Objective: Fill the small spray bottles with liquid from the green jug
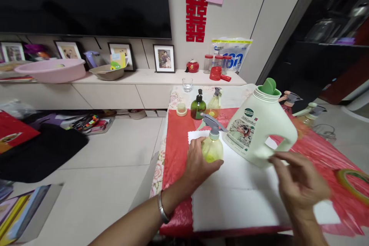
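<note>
My left hand (198, 163) is wrapped round a small yellow-green spray bottle (212, 144) with a grey trigger head, standing on a white sheet (236, 196) over the red tablecloth (175, 150). My right hand (298, 180) hovers just below the handle of a large pale green detergent jug (256, 127), fingers spread and slightly blurred, holding nothing. The jug is tilted to the left, its green cap (269, 86) on top, close beside the spray bottle.
Behind stand a dark green pump bottle (198, 107), a yellow spray bottle (215, 103), a small round lid (181, 109) and a glass (187, 84). More spray bottles (313, 112) stand at the right, a tape roll (353, 182) near the table's right edge. The floor lies left.
</note>
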`<state>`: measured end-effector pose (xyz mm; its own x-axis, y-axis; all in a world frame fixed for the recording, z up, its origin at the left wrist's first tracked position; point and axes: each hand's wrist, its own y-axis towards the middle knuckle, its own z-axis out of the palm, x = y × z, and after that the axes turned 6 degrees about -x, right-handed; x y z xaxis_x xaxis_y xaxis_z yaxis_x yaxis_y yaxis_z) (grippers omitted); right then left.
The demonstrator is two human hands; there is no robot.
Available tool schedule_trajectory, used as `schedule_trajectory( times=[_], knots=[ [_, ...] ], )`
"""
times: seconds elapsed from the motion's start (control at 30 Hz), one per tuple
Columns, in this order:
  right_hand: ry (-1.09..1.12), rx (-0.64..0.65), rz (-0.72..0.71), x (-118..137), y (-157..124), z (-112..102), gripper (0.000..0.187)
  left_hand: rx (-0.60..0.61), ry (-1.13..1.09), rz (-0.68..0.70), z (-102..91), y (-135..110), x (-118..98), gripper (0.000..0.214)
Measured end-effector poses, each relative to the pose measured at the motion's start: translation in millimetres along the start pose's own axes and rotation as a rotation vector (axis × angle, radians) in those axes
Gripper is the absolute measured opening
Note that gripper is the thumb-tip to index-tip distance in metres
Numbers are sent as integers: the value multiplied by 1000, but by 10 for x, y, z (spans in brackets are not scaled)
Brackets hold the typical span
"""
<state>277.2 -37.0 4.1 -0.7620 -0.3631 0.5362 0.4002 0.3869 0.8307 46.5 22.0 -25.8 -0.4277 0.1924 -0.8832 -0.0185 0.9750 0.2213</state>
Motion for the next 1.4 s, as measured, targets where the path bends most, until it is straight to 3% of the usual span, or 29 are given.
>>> schedule_trajectory(
  times=[0.03, 0.1, 0.23, 0.3, 0.37, 0.5, 0.63, 0.73, 0.83, 0.9, 1.0, 1.2, 1.4],
  knots=[
    [27, 157, -87, 96, -67, 71, 15, -9, -8, -3, 23, -30, 0, 74],
    [108, 398, -69, 196, -202, 228, 22, -25, -40, -2, 57, -74, 7, 75],
    [322, 803, 214, 173, -466, 483, 72, -16, -99, -42, 34, -139, 16, 75],
    [339, 905, 309, 167, -565, 546, 94, 34, -142, -76, -18, -177, 2, 72],
    [321, 913, 383, 193, -613, 571, 106, 110, -202, -86, -79, -218, -21, 67],
    [412, 887, 565, 260, -566, 541, 106, 185, -275, -59, -169, -250, -56, 54],
    [755, 884, 802, 288, -471, 470, 100, 197, -506, -130, -191, -149, -55, 57],
    [1030, 933, 937, 296, -449, 442, 97, 301, -830, -199, -214, -34, -64, 60],
    [1210, 1069, 1007, 285, -460, 429, 95, 424, -1022, -237, -295, 48, -105, 60],
    [1262, 1148, 1042, 270, -470, 419, 93, 487, -1051, -232, -360, 77, -138, 57],
    [1300, 1167, 1060, 250, -474, 408, 88, 504, -1082, -205, -406, 98, -168, 54],
    [1269, 1141, 1019, 272, -435, 417, 86, 426, -1161, -267, -351, 119, -210, 46],
    [1147, 1157, 967, 292, -348, 399, 91, 314, -1164, -380, -302, 144, -263, 52]
  ],
)
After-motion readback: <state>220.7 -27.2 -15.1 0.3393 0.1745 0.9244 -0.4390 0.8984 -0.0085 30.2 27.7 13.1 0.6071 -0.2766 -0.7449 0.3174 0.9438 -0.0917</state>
